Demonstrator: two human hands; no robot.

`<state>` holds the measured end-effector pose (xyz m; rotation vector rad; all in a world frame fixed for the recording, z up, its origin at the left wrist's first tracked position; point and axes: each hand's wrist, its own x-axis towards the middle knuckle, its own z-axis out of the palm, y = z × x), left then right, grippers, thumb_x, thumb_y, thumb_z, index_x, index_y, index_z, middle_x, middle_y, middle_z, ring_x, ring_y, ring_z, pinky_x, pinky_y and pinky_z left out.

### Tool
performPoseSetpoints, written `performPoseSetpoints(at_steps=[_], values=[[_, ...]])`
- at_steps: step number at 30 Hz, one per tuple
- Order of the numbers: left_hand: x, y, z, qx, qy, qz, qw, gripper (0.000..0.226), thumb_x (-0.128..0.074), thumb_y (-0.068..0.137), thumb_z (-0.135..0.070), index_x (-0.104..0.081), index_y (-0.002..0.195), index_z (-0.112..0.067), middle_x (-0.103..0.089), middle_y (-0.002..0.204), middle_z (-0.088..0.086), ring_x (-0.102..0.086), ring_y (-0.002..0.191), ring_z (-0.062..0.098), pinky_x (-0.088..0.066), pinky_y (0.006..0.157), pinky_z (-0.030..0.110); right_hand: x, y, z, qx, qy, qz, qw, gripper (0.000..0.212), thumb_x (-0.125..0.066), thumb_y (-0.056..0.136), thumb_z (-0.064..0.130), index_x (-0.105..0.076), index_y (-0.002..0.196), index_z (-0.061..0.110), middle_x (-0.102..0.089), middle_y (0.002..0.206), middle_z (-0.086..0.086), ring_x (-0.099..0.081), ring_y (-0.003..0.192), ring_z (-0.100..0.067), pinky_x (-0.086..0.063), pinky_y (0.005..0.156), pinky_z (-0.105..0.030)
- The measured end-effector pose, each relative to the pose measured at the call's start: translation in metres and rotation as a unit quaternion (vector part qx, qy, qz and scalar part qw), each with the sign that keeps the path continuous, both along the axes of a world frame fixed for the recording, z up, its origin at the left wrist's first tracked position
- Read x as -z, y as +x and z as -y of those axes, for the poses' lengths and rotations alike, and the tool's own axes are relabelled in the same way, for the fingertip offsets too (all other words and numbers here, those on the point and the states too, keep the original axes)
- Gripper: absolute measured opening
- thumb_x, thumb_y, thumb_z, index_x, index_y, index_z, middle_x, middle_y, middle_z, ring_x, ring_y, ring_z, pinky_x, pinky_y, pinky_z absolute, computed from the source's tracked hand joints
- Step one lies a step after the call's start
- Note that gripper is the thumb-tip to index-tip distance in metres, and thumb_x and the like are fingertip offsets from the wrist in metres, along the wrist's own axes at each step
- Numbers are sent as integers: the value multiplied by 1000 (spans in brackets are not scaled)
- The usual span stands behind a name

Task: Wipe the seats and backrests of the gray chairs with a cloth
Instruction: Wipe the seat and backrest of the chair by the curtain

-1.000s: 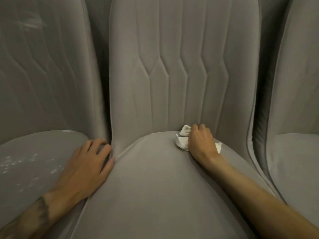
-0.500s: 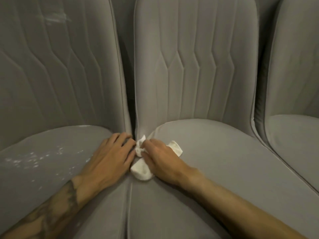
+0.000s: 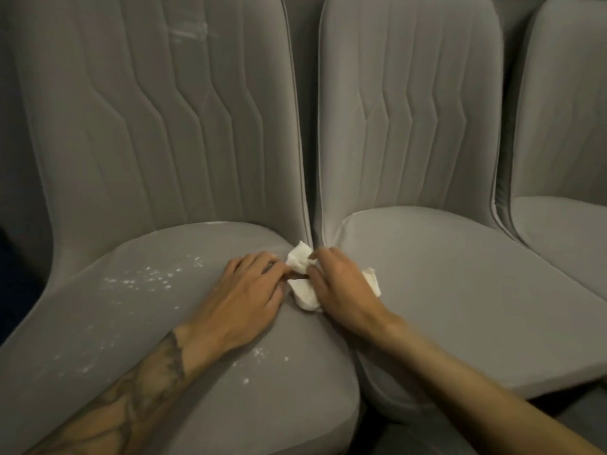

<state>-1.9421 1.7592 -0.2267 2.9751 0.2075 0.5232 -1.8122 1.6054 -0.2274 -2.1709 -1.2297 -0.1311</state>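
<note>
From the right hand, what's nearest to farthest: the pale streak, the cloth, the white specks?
1. cloth, under the right hand.
2. white specks, on the left seat.
3. pale streak, high on the left backrest.

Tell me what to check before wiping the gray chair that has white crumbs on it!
1. Crumpled white cloth in hand: ok, the right hand grips it at the gap between two seats.
2. Left hand out of the way: not ok, it touches the cloth.
3. Left gray padded chair seat clean: not ok, white specks are scattered on it.
4. Its quilted gray backrest clean: not ok, a pale streak shows near the top.
5. Middle gray chair seat clean: ok, no specks visible.
6. Cloth clean enough: cannot tell.
</note>
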Motion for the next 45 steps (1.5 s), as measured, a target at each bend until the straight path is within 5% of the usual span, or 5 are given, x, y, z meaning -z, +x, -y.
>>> performPoseSetpoints(at_steps=[25, 29, 36, 42, 45], values=[[-4, -121, -175, -278, -49, -44, 958, 30, -36, 108, -46, -57, 126, -31, -52, 129, -10, -46, 122, 17, -34, 100, 40, 2, -3, -168, 3, -148, 85, 985, 33, -51, 99, 33, -49, 123, 9, -48, 126, -15, -45, 112, -37, -35, 90, -41], [-4, -134, -194, -266, -44, -50, 962, 33, -31, 108, -49, -56, 125, -37, -53, 126, -14, -43, 116, 8, -33, 101, 39, 5, -16, -163, -127, -128, 92, 979, 27, -49, 101, 34, -49, 116, 12, -50, 119, -12, -47, 106, -34, -39, 89, -41], [-4, -139, -217, -197, -9, -31, 980, 31, -27, 109, -49, -56, 114, -40, -54, 115, -19, -41, 105, 0, -26, 88, 31, -8, 2, -181, 97, -172, 65, 978, 30, -49, 99, 19, -44, 125, 6, -43, 130, -19, -46, 116, -40, -38, 96, -44], [-1, -132, -224, -169, 12, -2, 986, 46, -18, 102, -53, -59, 102, -31, -54, 103, -13, -48, 99, 12, -33, 85, 37, 5, -61, -188, -89, -115, 52, 988, 29, -54, 97, 34, -50, 113, 10, -48, 113, -16, -46, 108, -35, -39, 93, -44], [5, -128, -227, -174, 3, 17, 985, 46, -19, 103, -48, -60, 99, -26, -54, 101, -8, -48, 97, 17, -35, 86, 41, 4, -24, -163, 18, -158, 99, 982, 23, -51, 100, 24, -47, 118, 10, -45, 118, -17, -47, 108, -38, -39, 93, -43]])
